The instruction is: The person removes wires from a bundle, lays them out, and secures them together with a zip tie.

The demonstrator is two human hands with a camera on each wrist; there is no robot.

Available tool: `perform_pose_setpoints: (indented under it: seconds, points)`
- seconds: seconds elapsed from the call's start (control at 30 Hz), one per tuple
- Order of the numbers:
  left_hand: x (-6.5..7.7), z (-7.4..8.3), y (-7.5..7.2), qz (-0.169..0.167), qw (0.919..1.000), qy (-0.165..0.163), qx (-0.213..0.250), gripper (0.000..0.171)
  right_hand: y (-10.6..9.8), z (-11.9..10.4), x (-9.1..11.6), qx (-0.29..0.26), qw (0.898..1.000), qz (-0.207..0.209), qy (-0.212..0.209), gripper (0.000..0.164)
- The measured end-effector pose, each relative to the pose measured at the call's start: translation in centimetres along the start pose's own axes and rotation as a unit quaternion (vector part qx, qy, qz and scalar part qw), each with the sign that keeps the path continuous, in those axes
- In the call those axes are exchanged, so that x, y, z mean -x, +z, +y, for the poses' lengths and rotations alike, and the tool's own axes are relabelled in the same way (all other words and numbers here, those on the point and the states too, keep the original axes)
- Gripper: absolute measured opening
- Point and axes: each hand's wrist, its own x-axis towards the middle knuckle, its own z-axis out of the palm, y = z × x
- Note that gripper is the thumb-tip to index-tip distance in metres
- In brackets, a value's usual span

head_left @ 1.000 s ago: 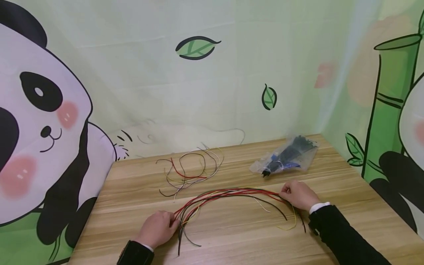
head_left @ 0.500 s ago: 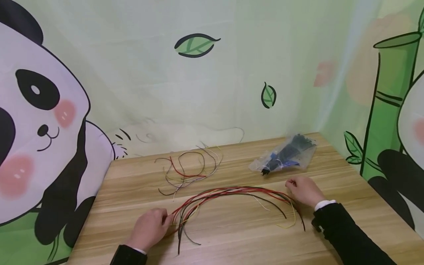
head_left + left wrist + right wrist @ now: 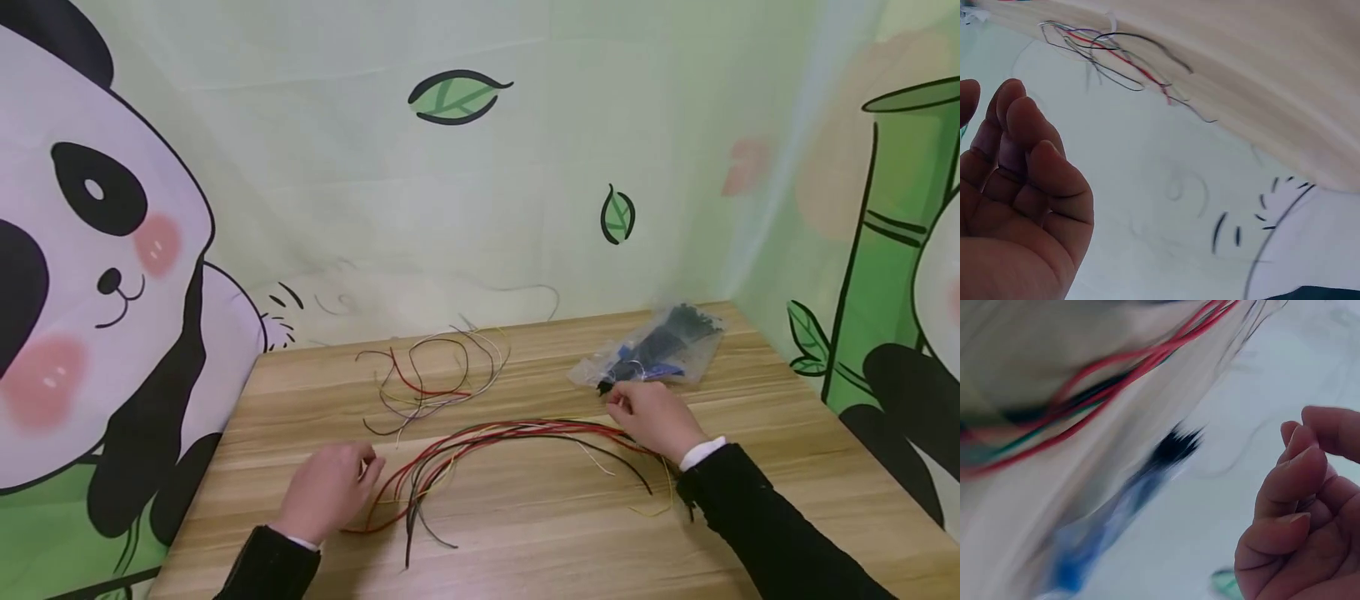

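Note:
A bundle of thin red, black, green, yellow and white wires (image 3: 525, 427) lies in an arch across the table. My left hand (image 3: 330, 492) hovers beside the bundle's left end, its fingers loosely bent and holding nothing; the left wrist view shows the same hand (image 3: 1029, 187) with a gap between thumb and fingers. Over the right part of the arch is my right hand (image 3: 656, 419), near the plastic bag. Its fingers (image 3: 1291, 481) curl loosely with the thumb close to the fingertips, and nothing shows between them. Red wires (image 3: 1147, 359) pass beside it.
A looser tangle of wires (image 3: 444, 393) lies toward the back left of the wooden table (image 3: 570, 533). At the back right sits a clear plastic bag (image 3: 667, 342) with black strips and something blue inside. A printed cloth wall (image 3: 337, 167) rises behind the table.
My left hand has let go of the bundle's left end and moved up and left. My right hand shifted right off the bundle, then back left toward the bag. A red wire end now spreads leftward.

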Motion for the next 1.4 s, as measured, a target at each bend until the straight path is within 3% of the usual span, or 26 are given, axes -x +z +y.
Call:
perform_pose_setpoints:
  seconds: [0.17,0.3,0.4,0.53,0.8,1.0,1.13,1.4]
  points:
    - [-2.7,0.6,0.5,-0.003,0.9998,0.016,-0.005,0.012,1.6,-5.0,-3.3,-0.002,0.997,-0.052,-0.050,0.005]
    - [-5.2,0.9,1.9,0.000,0.9969,0.066,-0.041,0.016,3.3,-8.7,-5.9,0.016,0.992,-0.094,-0.082,0.006]
    - [-7.1,0.7,3.3,-0.018,0.9930,0.093,-0.070,0.024,5.0,-10.9,-7.6,0.039,0.987,-0.107,-0.113,0.006]
    - [-9.2,0.5,5.1,-0.055,0.9904,0.090,-0.089,0.022,7.8,-12.7,-9.7,0.060,0.981,-0.123,-0.139,0.007]
    - [-11.8,-0.3,8.2,-0.077,0.9787,0.092,-0.167,0.018,11.9,-15.1,-12.6,0.084,0.980,-0.146,-0.107,0.012]
    - [-12.3,-0.6,8.8,-0.059,0.9717,0.117,-0.196,0.018,12.7,-16.1,-13.3,0.061,0.982,-0.148,-0.098,0.023]
    - [-11.9,-0.4,8.8,-0.031,0.9753,0.133,-0.173,0.026,12.9,-16.4,-13.3,0.044,0.982,-0.149,-0.107,0.030]
    - [-10.1,-0.1,8.2,0.032,0.9747,0.171,-0.140,0.019,13.2,-16.1,-12.9,0.023,0.981,-0.148,-0.123,0.013]
